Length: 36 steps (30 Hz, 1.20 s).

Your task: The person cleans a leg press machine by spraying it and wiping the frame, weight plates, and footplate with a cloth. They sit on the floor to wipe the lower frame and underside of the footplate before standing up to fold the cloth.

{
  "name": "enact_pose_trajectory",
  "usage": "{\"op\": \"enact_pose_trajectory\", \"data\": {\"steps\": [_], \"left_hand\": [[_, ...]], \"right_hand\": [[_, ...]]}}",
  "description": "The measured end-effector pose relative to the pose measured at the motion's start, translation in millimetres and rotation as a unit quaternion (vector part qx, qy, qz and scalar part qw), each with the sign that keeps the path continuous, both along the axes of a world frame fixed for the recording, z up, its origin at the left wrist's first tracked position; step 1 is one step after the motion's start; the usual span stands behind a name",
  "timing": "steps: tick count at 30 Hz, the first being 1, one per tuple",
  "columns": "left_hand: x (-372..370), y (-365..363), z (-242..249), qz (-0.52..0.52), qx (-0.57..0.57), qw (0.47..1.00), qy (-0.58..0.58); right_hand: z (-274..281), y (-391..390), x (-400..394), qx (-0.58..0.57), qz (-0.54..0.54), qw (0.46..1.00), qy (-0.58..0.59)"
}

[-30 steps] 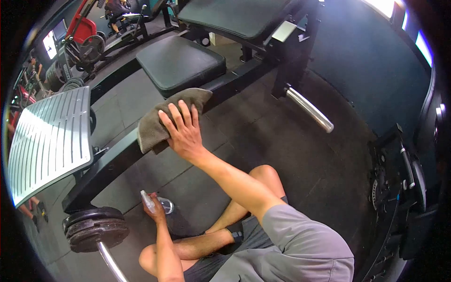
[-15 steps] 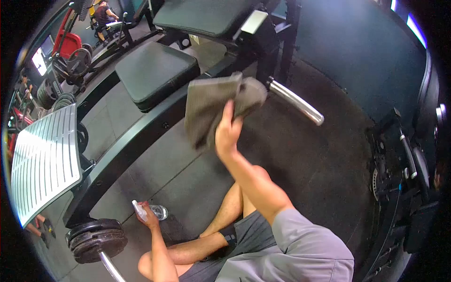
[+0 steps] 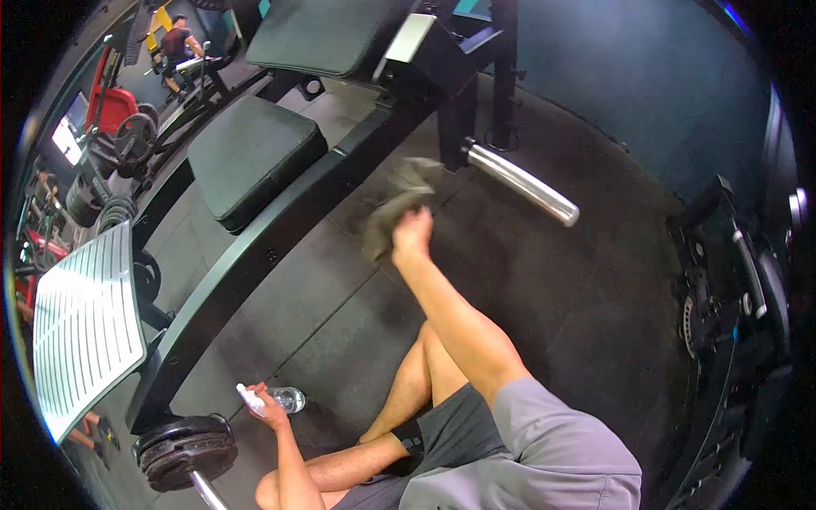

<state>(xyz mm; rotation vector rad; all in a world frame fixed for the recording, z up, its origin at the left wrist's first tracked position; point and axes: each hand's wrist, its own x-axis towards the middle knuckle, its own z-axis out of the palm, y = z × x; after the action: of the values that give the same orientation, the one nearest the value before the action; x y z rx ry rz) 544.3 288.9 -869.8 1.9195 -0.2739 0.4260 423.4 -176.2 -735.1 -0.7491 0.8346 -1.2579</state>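
Observation:
My right hand (image 3: 412, 236) reaches forward, its fingers closed on a grey-brown cloth (image 3: 393, 212) that is smeared by motion. The cloth hangs in the air beside the long black frame beam (image 3: 280, 229) of a gym machine, to the left of a bare chrome weight post (image 3: 523, 181). Low on the left, my left hand (image 3: 270, 410) grips a clear spray bottle (image 3: 291, 399) by its white spray head. The bottle is tilted over toward the right, near my crossed legs.
Black padded seats (image 3: 255, 157) sit on the machine. A slatted metal footplate (image 3: 89, 327) and weight plates (image 3: 187, 450) stand at left. Another machine (image 3: 748, 280) is at right, along a dark wall (image 3: 629, 85). A person (image 3: 177, 51) sits far back.
My right hand and the cloth have dropped slightly; the cloth is now more bunched and blurred. The view has shifted a little. My left hand keeps hold of the spray bottle.

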Motion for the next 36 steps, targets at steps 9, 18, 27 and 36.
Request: {"op": "enact_pose_trajectory", "data": {"steps": [9,18,27,36], "left_hand": [[0.5,-0.8,0.5,-0.013,-0.083,0.996,-0.006],[4.5,5.1,2.0,-0.001,-0.031,0.999,0.025],[1.6,0.2,-0.9,0.021,-0.038,0.999,0.031],[2.9,-0.1,-3.4,0.021,-0.073,0.997,0.016]], "right_hand": [[217.4,-97.8,-12.3,-0.55,-0.341,0.703,0.296],[266.2,-127.6,-25.5,-0.506,-0.366,0.76,0.178],[291.8,-130.0,-46.1,-0.36,-0.14,0.907,0.171],[281.6,-161.3,-38.8,-0.318,-0.167,0.914,0.187]]}}
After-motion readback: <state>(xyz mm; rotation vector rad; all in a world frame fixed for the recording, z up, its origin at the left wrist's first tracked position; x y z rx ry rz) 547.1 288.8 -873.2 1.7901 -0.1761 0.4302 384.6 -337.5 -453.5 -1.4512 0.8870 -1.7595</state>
